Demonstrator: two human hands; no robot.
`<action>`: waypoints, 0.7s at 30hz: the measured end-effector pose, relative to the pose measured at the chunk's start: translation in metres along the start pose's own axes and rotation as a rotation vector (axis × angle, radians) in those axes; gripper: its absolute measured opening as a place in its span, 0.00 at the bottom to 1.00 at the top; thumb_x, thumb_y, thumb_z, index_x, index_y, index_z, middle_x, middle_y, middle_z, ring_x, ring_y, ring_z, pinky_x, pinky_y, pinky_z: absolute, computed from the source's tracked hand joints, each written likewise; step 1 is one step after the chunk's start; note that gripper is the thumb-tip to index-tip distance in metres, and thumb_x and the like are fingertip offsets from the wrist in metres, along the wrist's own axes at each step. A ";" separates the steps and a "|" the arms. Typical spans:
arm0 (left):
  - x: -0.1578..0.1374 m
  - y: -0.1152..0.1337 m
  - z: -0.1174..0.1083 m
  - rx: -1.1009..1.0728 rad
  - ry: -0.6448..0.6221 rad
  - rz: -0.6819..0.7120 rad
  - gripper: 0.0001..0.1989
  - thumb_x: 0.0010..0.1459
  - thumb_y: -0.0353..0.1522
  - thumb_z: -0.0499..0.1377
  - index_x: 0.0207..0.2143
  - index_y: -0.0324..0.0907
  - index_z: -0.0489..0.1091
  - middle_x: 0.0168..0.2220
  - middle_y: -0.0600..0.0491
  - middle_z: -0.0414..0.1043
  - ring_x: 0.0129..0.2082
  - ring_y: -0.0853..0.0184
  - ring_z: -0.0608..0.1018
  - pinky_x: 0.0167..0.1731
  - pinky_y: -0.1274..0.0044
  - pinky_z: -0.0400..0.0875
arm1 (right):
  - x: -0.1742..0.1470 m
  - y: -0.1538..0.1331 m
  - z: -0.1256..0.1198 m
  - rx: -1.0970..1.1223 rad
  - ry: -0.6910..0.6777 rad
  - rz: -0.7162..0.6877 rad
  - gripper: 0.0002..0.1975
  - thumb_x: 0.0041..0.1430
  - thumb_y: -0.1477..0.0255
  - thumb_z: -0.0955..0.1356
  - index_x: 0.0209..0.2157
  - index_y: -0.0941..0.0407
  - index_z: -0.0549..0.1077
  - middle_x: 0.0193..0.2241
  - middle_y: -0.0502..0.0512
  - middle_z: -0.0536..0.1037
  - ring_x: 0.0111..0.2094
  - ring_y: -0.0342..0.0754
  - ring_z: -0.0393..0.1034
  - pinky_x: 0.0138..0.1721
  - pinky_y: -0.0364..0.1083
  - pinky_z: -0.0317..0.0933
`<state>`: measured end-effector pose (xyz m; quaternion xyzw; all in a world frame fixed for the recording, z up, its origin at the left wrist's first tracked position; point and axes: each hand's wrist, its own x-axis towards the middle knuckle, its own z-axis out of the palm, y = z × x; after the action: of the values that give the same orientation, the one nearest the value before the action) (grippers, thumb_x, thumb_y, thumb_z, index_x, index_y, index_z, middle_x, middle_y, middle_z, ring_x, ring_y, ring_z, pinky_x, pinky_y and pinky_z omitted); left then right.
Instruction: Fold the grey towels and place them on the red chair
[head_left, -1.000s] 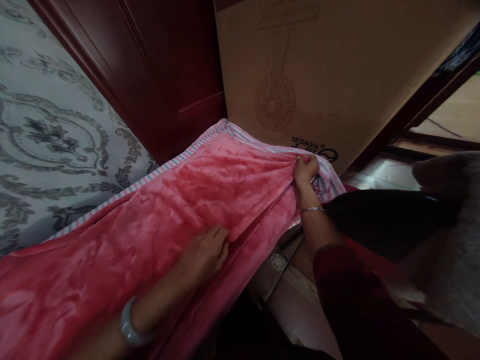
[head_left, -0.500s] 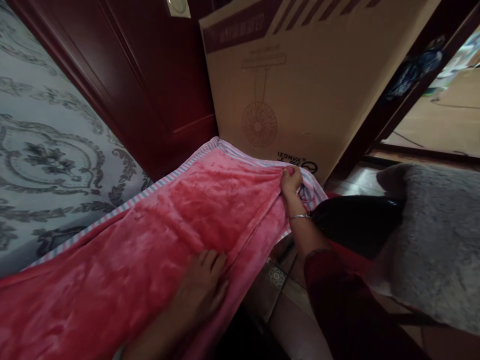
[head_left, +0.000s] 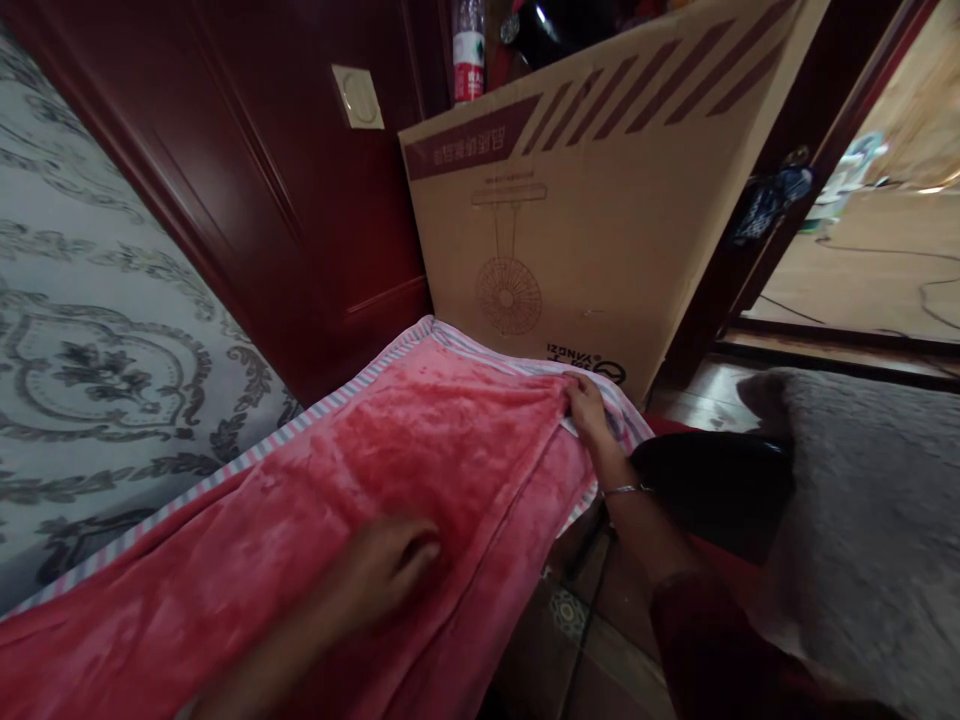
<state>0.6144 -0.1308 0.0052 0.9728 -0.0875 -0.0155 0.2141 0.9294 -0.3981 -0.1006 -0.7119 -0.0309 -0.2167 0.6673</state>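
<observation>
A pink plush blanket (head_left: 322,480) with a striped border spreads from the lower left to the middle of the view. At its far right corner my right hand (head_left: 589,405) is closed, pinching the plush near the border and pulling folds into it. My left hand (head_left: 382,565) is over the middle of the blanket, blurred, with the thumb apart from the bent fingers and nothing held. I cannot tell whether it touches the fabric.
A large cardboard box (head_left: 577,240) printed with a fan stands behind the blanket against a dark red panel (head_left: 270,200). Patterned wallpaper (head_left: 97,330) is at left. On the right are a grey furry cover (head_left: 877,520) and a doorway. A bottle (head_left: 469,60) shows behind the box.
The view has tilted up, bringing the bottle and more of the box into sight. My left hand has shifted slightly left across the blanket, its fingers more bent. My right hand keeps its hold.
</observation>
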 end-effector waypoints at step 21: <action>0.314 -0.130 -0.080 0.261 0.287 -0.547 0.26 0.61 0.46 0.56 0.43 0.32 0.78 0.45 0.31 0.79 0.50 0.46 0.80 0.45 0.67 0.73 | -0.014 -0.008 0.002 -0.076 0.080 -0.111 0.23 0.53 0.61 0.64 0.47 0.56 0.76 0.47 0.61 0.80 0.47 0.56 0.72 0.55 0.57 0.63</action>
<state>0.9502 -0.0369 0.0255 0.9717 0.2066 0.0762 0.0859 0.9144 -0.3921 -0.0979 -0.7248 -0.0350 -0.2827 0.6273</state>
